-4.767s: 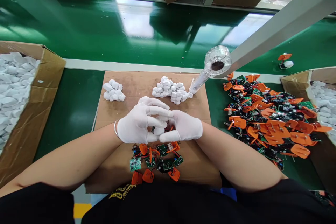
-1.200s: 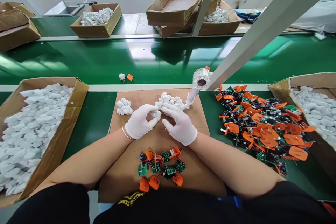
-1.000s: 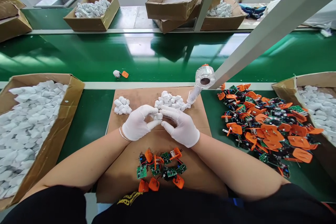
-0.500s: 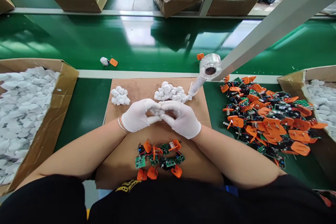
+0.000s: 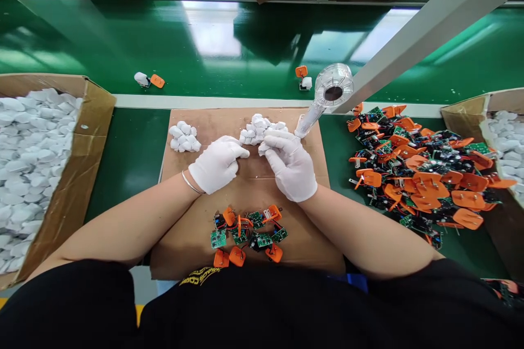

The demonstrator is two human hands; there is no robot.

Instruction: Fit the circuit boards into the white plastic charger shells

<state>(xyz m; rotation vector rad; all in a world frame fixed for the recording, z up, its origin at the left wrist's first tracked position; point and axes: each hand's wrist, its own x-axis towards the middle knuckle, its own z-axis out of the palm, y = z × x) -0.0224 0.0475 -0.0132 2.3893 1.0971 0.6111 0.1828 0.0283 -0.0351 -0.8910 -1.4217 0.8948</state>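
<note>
White gloves cover both hands. My left hand (image 5: 218, 165) is closed over the cardboard sheet (image 5: 249, 191), its index finger stretched towards the right; whatever its curled fingers hold, if anything, is hidden. At the near edge of the larger pile of small white plastic pieces (image 5: 257, 126), my right hand (image 5: 293, 168) pinches a white plastic piece (image 5: 263, 149). A smaller white pile (image 5: 184, 137) lies beyond my left hand. Closer to my body, several green circuit boards (image 5: 264, 240) lie wired to orange plastic plates (image 5: 237, 256).
A clear plastic handheld fan (image 5: 333, 87) stands beside the larger pile. Boxes of white pieces flank me, left (image 5: 96, 136) and right (image 5: 466, 114). A heap of orange-plated assemblies (image 5: 426, 185) lies at right. A grey post (image 5: 409, 38) slants across. Two assemblies rest on the green surface (image 5: 225, 79) beyond.
My hands have come apart from where they met over the sheet. The right has shifted to the white pile; the left has pulled slightly away. The camera view has tilted down.
</note>
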